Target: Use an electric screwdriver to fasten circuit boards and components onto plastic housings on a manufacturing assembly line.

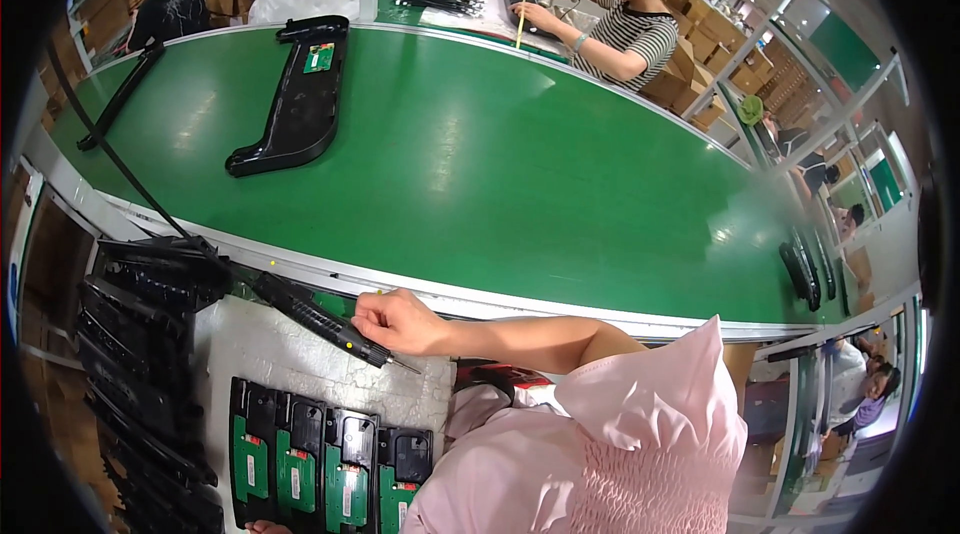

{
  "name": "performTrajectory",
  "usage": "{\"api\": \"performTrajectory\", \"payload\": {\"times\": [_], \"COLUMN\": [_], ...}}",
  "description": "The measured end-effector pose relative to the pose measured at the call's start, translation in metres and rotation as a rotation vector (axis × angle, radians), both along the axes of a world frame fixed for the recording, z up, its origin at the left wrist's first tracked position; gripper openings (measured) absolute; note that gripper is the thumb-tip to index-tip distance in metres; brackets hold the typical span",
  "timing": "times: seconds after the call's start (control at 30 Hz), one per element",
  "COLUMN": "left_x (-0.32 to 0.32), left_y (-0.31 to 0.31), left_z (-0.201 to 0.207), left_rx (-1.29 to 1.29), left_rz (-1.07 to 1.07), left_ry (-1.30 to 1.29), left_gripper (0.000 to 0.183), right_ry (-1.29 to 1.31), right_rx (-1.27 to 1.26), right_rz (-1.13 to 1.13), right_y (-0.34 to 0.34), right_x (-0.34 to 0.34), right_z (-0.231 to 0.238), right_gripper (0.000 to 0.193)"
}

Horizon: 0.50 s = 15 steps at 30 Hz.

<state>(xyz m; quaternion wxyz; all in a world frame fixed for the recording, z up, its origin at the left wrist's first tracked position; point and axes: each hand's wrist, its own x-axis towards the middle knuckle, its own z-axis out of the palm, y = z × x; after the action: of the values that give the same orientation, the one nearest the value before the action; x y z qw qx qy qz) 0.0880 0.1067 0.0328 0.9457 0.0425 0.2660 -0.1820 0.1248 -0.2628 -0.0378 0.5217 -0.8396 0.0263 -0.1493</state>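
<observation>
My right hand (398, 324) is closed, fingers curled together, beside the black electric screwdriver (318, 316). Whatever its fingertips may pinch is hidden. The screwdriver lies aslant over a white foam-like mat (300, 359), its bit pointing toward me and its cable running up to the left. Of my left hand (266, 527) only a bit of the fingers shows at the lower edge, by the nearest ends of several black plastic housings (348, 439). These stand side by side in a row on the mat, each with a green circuit board (345, 484) in it.
Black plastic parts (140, 364) are stacked at the left. Beyond the metal rail runs a green conveyor belt (450, 174), carrying a large black housing (300, 99) with a small board and other black parts (800, 274). Across it a co-worker (630, 29) handles a tool.
</observation>
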Motion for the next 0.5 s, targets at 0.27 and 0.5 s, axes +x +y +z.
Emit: {"api": "performTrajectory", "payload": {"times": [0.27,0.5], "left_x": [-0.009,-0.012], "left_y": [0.007,-0.005], "left_z": [-0.005,0.001], "left_rx": [-0.073,-0.114], "left_rz": [-0.016,-0.011], "left_ry": [-0.057,-0.054], "left_gripper": [0.009,0.010], "right_ry": [0.076,0.230], "right_rx": [-0.041,-0.404], "right_rz": [-0.018,0.062], "right_y": [0.006,0.022], "right_x": [0.006,0.039], "right_z": [0.010,0.032], "right_gripper": [0.017,0.038]}}
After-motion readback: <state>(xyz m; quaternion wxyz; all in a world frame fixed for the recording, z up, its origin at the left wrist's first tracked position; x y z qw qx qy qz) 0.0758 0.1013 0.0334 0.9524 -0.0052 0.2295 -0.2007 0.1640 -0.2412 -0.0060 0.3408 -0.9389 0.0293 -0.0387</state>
